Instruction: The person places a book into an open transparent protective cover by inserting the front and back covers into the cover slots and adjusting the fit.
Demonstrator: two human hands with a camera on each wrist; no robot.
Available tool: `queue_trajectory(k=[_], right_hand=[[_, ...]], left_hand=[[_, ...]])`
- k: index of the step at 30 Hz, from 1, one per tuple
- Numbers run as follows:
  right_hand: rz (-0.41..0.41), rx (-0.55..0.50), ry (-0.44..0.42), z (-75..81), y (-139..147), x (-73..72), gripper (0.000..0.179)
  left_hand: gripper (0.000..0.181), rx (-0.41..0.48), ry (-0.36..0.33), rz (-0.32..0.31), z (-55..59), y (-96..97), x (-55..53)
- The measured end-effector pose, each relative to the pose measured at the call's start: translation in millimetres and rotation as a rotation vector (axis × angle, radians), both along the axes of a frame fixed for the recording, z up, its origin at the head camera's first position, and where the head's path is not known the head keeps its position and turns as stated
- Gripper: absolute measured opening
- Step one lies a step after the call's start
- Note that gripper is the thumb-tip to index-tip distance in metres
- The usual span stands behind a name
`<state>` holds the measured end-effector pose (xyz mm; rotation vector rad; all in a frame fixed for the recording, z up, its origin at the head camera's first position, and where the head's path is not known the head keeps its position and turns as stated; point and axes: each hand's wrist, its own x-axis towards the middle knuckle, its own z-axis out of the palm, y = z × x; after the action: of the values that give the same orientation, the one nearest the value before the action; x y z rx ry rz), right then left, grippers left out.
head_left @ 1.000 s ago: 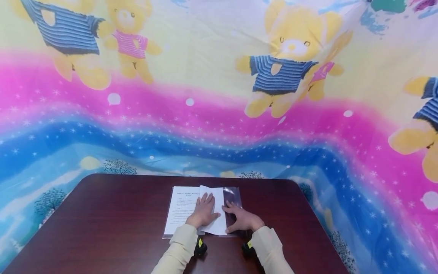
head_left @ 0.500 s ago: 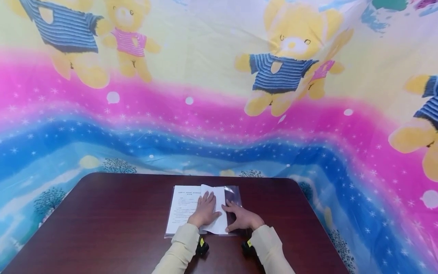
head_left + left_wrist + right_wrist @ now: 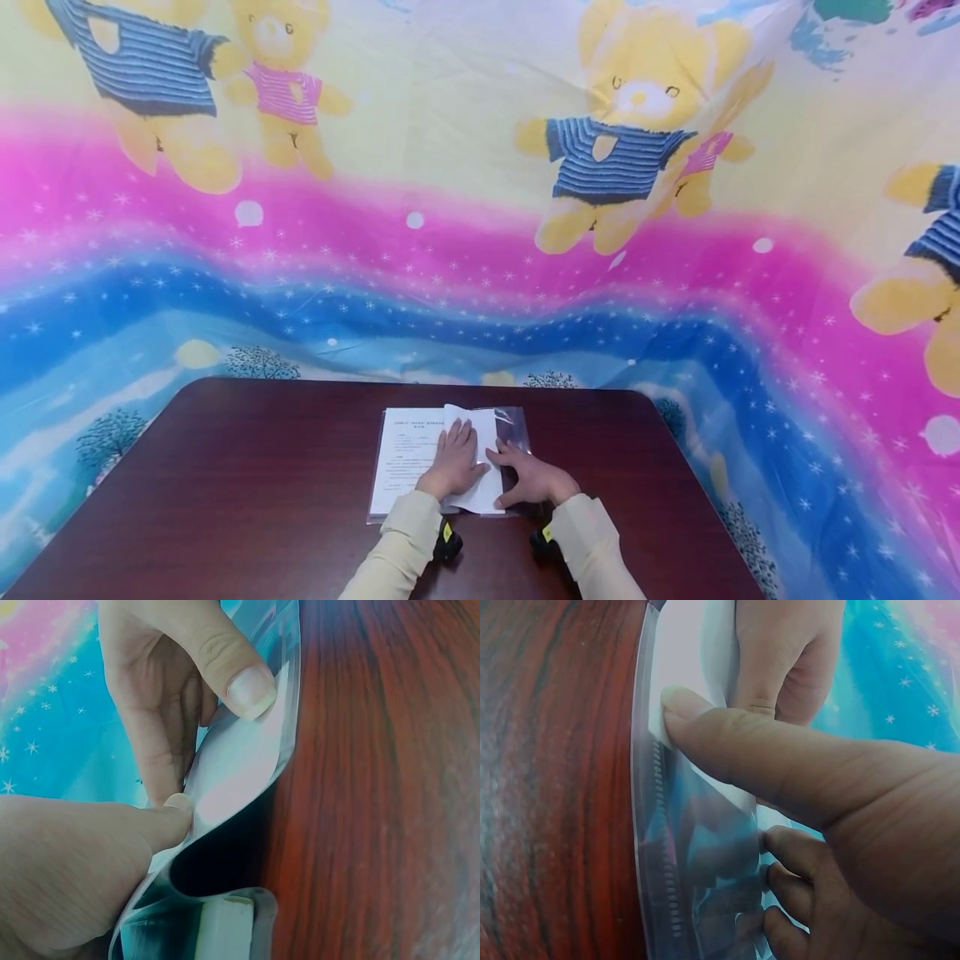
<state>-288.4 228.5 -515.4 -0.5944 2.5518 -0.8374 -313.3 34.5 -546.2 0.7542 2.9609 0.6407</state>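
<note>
Printed white pages [image 3: 405, 458] lie in a clear plastic cover [image 3: 516, 425] on the table. A white sheet [image 3: 491, 492] lies over their right part, its top corner raised. My left hand [image 3: 453, 467] rests on this sheet with the fingers stretched out; its thumb [image 3: 169, 821] is at the bowed fold of the sheet in the left wrist view. On the right, my right hand [image 3: 532, 477] touches the sheet's right edge with thumb and fingers spread apart. In the right wrist view its thumb [image 3: 705, 724] presses the sheet's corner against the plastic.
The dark red-brown table [image 3: 240, 483] extends on both sides of the pages. Behind it hangs a colourful cloth [image 3: 450, 275] printed with bears. Black devices with yellow labels, such as the left one [image 3: 447, 542], sit at both wrists.
The printed pages and my left hand have shifted slightly to the right, and less bare plastic shows beside the sheet. My right hand has stayed in place.
</note>
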Motion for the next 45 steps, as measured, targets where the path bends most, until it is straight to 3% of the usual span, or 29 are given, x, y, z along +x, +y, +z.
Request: queue_trajectory(k=[5, 16, 28, 35, 45], right_hand=[[-0.007, 0.014, 0.006, -1.2, 0, -0.5, 0.085], [-0.022, 0.019, 0.021, -2.4, -1, 1.2, 0.085], [0.006, 0.004, 0.012, -1.4, 1, 0.3, 0.085], [0.017, -0.003, 0.017, -1.3, 0, 0.0, 0.086], [0.020, -0.004, 0.008, -2.2, 2, -1.7, 0.088]], left_hand=[[0.067, 0.023, 0.011, 0.007, -3.6, 3.2, 0.8], [0.068, 0.026, 0.006, 0.016, 1.9, 9.4, 3.2], [0.074, 0.060, 0.014, 0.010, -16.0, 14.6, -5.1], [0.076, 0.051, 0.000, 0.006, -8.4, 14.6, -0.2], [0.072, 0.073, 0.017, -0.090, 6.8, 5.5, 4.6]])
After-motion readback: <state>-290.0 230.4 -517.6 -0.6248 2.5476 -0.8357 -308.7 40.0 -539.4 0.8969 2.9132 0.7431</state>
